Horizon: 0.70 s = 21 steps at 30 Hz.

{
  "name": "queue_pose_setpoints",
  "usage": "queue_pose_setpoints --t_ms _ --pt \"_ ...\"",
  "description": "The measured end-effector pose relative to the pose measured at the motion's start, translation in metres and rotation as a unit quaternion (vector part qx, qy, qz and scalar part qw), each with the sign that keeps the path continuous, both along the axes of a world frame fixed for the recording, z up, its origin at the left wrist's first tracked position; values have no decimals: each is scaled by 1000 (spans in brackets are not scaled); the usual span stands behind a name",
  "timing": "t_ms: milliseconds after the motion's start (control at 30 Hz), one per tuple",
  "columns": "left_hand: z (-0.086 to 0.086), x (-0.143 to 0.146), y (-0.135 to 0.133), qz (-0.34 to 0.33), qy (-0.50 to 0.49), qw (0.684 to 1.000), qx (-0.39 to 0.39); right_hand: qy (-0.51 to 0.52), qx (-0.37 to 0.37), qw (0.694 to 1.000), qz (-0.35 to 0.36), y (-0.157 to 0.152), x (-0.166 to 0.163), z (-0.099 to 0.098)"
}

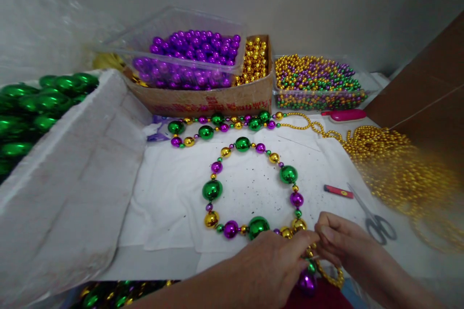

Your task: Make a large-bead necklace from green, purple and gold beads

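Observation:
A loop of shiny green, purple and gold beads lies on the white cloth, its near end running into my hands. My left hand is closed around the strand at the loop's lower right. Fingertip to fingertip with it, my right hand pinches the bead string; the exact grip point is hidden by the fingers. Below the hands hang a purple bead and a short run of small gold beads. Behind the loop lies a second strand of mixed beads, joined to a small gold bead chain.
Scissors and a red lighter lie right of the loop, near a heap of gold bead chain. Behind are a purple-bead tub, a cardboard box and a mixed-bead tub. A foam box stands left.

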State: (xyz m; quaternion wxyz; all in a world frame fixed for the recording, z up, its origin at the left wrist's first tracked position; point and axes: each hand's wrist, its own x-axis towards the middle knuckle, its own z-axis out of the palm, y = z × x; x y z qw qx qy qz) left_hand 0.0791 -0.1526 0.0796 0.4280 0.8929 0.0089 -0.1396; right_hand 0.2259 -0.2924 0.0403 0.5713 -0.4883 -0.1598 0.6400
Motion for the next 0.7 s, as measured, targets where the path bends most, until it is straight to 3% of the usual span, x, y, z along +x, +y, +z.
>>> queue_pose_setpoints --t_ms 200,300,467,600,700 --pt "5 5 5 -32 -8 999 -6 -29 13 999 30 -8 5 4" --pt "4 9 4 -53 -16 998 33 -73 10 996 51 -9 8 5" --pt "10 17 6 -82 -26 993 77 -125 -20 985 120 -4 12 28" --pt "13 22 4 -103 -6 994 33 -76 -30 978 194 -6 17 42" --pt "11 23 0 -61 14 997 -53 -98 -28 971 218 -11 16 44"
